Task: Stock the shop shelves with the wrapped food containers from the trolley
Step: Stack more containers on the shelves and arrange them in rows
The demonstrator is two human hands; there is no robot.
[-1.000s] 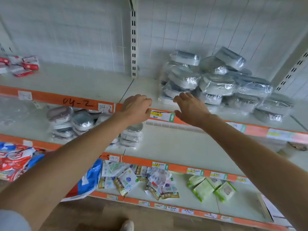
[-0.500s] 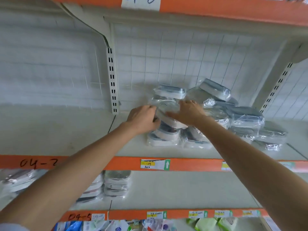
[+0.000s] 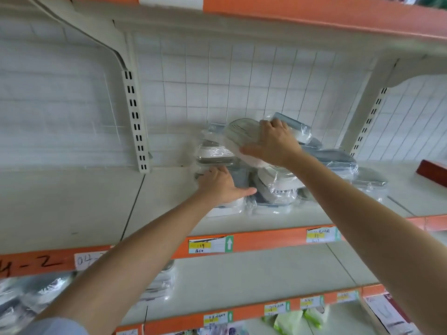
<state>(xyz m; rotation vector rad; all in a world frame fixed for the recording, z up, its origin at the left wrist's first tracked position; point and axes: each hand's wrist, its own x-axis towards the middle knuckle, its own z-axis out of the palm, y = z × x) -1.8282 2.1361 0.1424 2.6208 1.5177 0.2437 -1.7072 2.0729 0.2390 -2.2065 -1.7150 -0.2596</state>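
A heap of plastic-wrapped food containers point(image 3: 278, 189) lies on the white shelf point(image 3: 72, 201) with the orange front edge. My right hand point(image 3: 273, 142) grips one wrapped container point(image 3: 239, 134), tilted, lifted above the heap. My left hand point(image 3: 221, 184) lies flat with fingers spread on the left stack of containers point(image 3: 215, 153), pressing against it. More containers with grey lids point(image 3: 338, 160) lie further right in the heap. The trolley is out of sight.
The shelf above point(image 3: 314, 18) overhangs close over the heap. A slotted upright point(image 3: 135, 122) stands left of it. More wrapped containers point(image 3: 26, 296) sit on the shelf below at left. A red box point(image 3: 433, 171) lies at far right. Green packets point(image 3: 290, 320) lie on the bottom shelf.
The view has tilted up to the shelf with the heap. My right hand has lifted one container off the top; my left hand dropped lower against the left stack.
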